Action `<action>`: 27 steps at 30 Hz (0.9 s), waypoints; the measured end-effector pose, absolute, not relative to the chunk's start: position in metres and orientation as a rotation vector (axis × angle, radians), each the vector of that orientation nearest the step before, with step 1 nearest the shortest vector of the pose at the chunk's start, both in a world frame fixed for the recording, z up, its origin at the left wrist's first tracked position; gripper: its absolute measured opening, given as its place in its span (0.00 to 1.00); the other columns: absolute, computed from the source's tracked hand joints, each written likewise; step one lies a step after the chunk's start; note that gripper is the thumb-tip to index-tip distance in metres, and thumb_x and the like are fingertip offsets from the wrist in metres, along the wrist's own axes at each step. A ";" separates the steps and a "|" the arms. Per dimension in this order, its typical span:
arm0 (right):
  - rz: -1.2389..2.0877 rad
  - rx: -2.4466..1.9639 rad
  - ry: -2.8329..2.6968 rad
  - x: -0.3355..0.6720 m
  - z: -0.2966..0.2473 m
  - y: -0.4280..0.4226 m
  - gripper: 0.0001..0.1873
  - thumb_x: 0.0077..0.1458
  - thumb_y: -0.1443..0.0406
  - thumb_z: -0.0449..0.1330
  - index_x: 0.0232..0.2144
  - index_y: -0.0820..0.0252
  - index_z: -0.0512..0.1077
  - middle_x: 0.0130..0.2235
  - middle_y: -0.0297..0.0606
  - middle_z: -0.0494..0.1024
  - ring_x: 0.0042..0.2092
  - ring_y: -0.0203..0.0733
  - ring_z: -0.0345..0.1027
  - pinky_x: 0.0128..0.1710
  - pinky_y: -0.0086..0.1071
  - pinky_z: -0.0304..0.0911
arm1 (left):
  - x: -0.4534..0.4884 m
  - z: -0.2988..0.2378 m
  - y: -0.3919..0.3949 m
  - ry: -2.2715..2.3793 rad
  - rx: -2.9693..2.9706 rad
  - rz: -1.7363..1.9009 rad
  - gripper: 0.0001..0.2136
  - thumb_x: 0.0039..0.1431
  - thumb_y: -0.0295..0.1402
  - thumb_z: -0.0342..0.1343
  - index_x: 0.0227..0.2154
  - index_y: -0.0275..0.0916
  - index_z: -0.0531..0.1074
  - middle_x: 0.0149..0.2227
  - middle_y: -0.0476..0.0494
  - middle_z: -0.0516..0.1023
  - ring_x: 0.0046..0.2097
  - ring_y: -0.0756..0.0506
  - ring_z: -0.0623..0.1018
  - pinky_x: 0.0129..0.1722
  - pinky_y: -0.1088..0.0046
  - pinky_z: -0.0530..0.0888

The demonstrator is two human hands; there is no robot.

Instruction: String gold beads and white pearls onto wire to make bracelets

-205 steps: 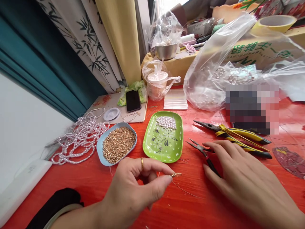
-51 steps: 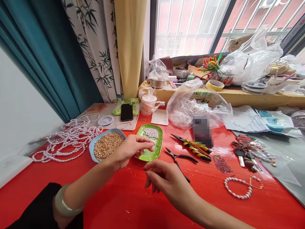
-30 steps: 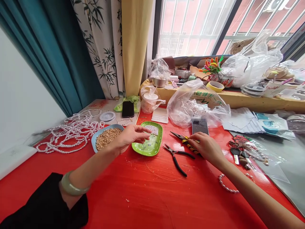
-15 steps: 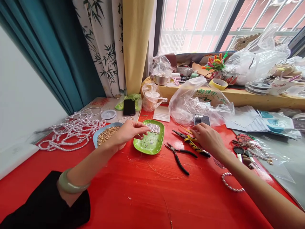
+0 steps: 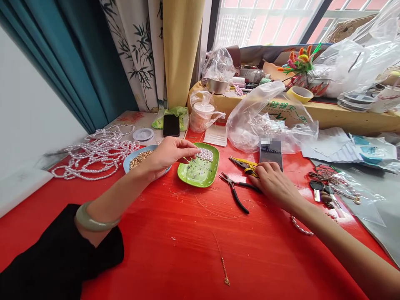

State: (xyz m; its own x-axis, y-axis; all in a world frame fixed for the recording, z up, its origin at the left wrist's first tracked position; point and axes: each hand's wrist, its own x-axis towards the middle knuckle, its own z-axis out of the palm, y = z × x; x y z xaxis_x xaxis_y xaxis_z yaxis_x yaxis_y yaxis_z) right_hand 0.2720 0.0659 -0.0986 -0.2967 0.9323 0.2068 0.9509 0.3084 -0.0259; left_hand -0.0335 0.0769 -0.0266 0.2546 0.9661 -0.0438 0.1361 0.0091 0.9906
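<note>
Worktop (image 5: 175, 254), glossy red, fills the lower view and carries everything else. A large clear plastic bag (image 5: 250, 116) lies at its far side below the window sill, and a tangle of white pearl strands (image 5: 96, 154) is heaped at the far left. The left hand (image 5: 165, 156) reaches forward over the near edge of a blue dish of gold beads (image 5: 137, 158), its fingers pinched together above the left rim of the green tray (image 5: 200, 175); it seems to nip a thin wire (image 5: 215, 241), though the grip itself is too fine to make out. That wire trails loosely toward the viewer across the red surface and ends in a small gold clasp (image 5: 225, 277) near the bottom edge. A cluster of loose white pearls (image 5: 205, 155) sits in the far corner of the tray, just beside the fingertips. The right hand (image 5: 275, 185) lies palm down to the right of the tray, fingers curled over the yellow-handled pliers (image 5: 245, 164); whether it grips them cannot be told. A black-handled pair of pliers (image 5: 237, 193) lies just left of that hand, jaws pointing toward the tray, and a phone (image 5: 270, 152) lies just beyond it. A pearl bracelet (image 5: 301, 228) shows partly beneath the right forearm.
</note>
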 end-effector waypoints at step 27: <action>1.567 -1.255 -1.558 0.185 -0.038 0.033 0.05 0.46 0.65 0.56 0.26 0.57 0.72 0.30 0.37 0.77 0.47 0.50 0.67 0.55 0.44 0.50 | -0.029 -0.029 0.075 1.084 1.309 0.943 0.07 0.48 0.32 0.59 0.28 0.34 0.77 0.29 0.46 0.74 0.31 0.52 0.69 0.32 0.75 0.67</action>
State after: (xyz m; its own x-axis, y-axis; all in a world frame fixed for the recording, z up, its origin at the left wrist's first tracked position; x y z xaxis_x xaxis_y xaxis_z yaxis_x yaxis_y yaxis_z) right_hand 0.1847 0.0328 -0.0380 -0.3800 0.9010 -0.2092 0.2042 -0.1388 -0.9690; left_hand -0.0292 0.0754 -0.0285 0.2547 0.9642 -0.0731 0.0604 0.0596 0.9964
